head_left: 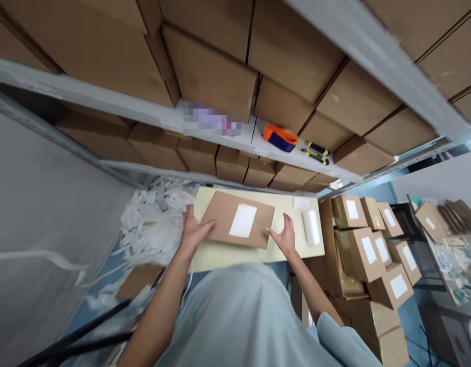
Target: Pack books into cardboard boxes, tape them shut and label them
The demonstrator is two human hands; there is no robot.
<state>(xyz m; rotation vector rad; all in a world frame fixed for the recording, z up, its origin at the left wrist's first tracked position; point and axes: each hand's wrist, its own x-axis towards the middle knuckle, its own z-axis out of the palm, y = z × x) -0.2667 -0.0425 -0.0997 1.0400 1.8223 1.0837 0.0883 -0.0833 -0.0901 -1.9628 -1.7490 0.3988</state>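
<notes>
A flat brown cardboard box (224,216) with a white label (243,220) on its top lies over the pale yellow table (220,260), at a slight angle. My left hand (195,229) is at the box's left end, thumb over its edge and fingers spread outward. At the opposite end, my right hand (284,237) has its thumb tip against or very near the edge, with the other fingers stretched up and apart. Neither hand is closed round the box. Its underside is hidden.
A clear plastic roll (311,227) and a white paper (301,203) are on the table's right side. Labelled cartons (360,250) are stacked to the right. White scraps (155,224) pile up on the left. Shelving ahead bears boxes, an orange-and-blue tape dispenser (280,138) and cutters (315,152).
</notes>
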